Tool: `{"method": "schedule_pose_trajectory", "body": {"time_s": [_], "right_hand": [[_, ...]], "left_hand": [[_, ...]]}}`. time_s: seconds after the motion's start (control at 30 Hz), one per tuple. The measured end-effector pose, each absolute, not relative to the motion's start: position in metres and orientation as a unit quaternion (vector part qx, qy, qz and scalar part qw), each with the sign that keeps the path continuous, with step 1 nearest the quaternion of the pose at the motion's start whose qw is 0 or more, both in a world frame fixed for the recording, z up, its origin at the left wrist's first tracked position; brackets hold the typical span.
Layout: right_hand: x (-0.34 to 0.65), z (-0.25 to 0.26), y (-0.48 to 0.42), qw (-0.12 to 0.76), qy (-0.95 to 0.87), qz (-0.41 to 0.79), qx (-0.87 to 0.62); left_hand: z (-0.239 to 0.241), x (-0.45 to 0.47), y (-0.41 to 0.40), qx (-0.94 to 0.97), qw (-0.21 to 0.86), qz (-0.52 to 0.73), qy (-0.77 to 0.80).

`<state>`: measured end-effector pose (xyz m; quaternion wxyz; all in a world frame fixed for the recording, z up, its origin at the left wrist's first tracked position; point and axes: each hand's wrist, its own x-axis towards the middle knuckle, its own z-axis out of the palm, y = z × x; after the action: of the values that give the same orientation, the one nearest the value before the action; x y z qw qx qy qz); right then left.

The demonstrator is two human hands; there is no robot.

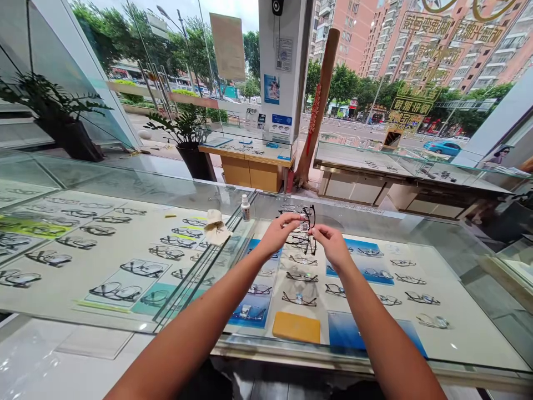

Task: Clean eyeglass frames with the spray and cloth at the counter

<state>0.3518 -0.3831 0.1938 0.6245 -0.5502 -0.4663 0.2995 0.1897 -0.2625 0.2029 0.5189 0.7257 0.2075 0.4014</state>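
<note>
Bare forearms (208,311) are spanning the glass surface (466,311), and I'm holding dark-framed glasses (310,223) between my left hand (277,236) and right hand (332,243), both pinching the frame

The glasses (310,229) have thin, dark, nearly black rims. They are held up above the glass-topped bench (462,311), clear of its surface and towards its far side. The frame is turned on end, so it runs up and down instead of lying level. The left hand's fingers (296,217) are at its left side, the right hand's fingers (317,231) at its right. Whether the arms are fully unfolded is too small to tell.
</note>
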Motion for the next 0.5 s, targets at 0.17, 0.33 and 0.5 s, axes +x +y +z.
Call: {"method": "schedule_pose_trajectory", "body": {"time_s": [0.17, 0.33, 0.5], "right_hand": [[0.353, 0.191, -0.381, 0.634, -0.463, 0.27, -0.557], [0.35, 0.188, -0.38, 0.626, -0.481, 0.219, -0.573], [0.346, 0.185, -0.381, 0.602, -0.493, 0.186, -0.6]], "left_hand": [[0.215, 0.185, -0.283, 0.763, 0.447, 0.401, 0.24], [0.216, 0.184, -0.295, 0.827, 0.378, 0.348, 0.23], [0.211, 0.185, -0.291, 0.835, 0.366, 0.321, 0.255]]}}
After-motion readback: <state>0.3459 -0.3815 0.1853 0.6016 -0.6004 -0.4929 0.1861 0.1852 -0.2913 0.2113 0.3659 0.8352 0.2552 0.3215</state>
